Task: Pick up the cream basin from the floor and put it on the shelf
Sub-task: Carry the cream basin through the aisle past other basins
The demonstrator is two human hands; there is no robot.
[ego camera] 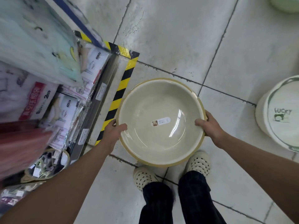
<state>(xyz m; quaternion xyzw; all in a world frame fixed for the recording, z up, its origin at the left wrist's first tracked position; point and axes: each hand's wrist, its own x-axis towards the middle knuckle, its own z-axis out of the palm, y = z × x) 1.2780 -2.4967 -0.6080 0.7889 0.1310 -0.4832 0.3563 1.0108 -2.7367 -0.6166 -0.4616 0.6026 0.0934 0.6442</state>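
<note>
The cream basin (pixel 155 107) is round with a tan outer rim and a small white label stuck inside its bottom. I hold it level in front of me, above the tiled floor and my own feet. My left hand (pixel 113 131) grips the rim on the left, thumb inside the bowl. My right hand (pixel 210 125) grips the rim on the right, thumb over the edge. The shelf (pixel 97 101) stands to the left of the basin, its metal edges carrying price tags.
The shelf holds packaged goods in plastic wrap (pixel 64 113) and a basket of small items (pixel 48 165) lower down. Yellow-black tape (pixel 119 89) marks the floor at the shelf base. A white "LUCKY" bucket (pixel 278 113) stands right; a pale green container (pixel 284 4) sits top right.
</note>
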